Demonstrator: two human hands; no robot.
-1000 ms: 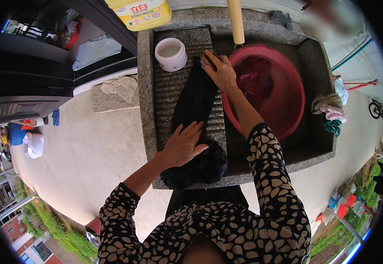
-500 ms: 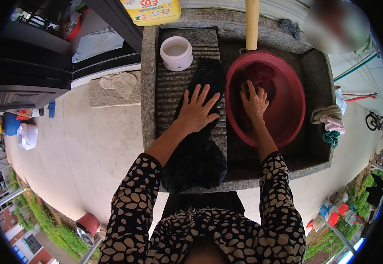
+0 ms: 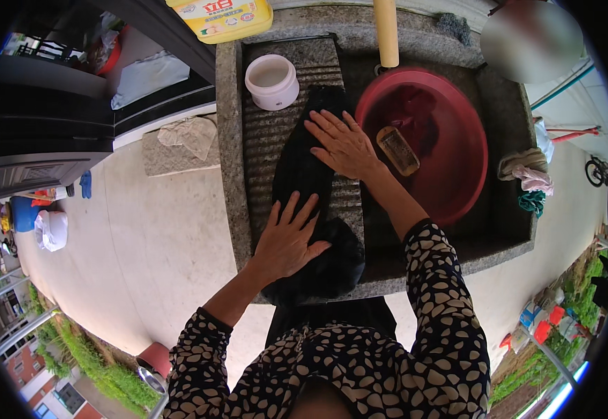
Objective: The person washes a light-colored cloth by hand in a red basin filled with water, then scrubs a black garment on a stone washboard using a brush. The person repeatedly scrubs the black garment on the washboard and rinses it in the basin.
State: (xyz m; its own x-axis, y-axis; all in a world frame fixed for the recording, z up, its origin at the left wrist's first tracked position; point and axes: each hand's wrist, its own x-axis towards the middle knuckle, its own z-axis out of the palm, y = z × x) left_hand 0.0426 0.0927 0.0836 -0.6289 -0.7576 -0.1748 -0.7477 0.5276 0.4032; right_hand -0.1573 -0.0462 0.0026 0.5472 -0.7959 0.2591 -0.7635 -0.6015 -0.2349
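A wet black cloth point(image 3: 297, 164) lies lengthwise over the ridged stone washboard point(image 3: 258, 153), bunched at its near end. My left hand point(image 3: 284, 241) rests on the nearer part of it, fingers spread. Farther up, my right hand point(image 3: 342, 145) lies flat across the cloth with its fingers stretched out. Right of the washboard, a red plastic basin point(image 3: 461, 188) stands in the stone sink. A scrubbing brush point(image 3: 397, 151) with a wooden back lies in the basin, beside a dark red cloth point(image 3: 419, 115) in the water.
A white tub point(image 3: 272, 82) sits at the washboard's far left. Behind it stands a yellow jug point(image 3: 231, 19). A wooden-coloured pipe point(image 3: 386, 35) hangs over the basin's far edge. Rags point(image 3: 527, 178) drape over the sink's right wall point(image 3: 520, 237).
My right hand has left the brush in the basin and moved left onto the black cloth. My left hand has slid nearer to me along the cloth.
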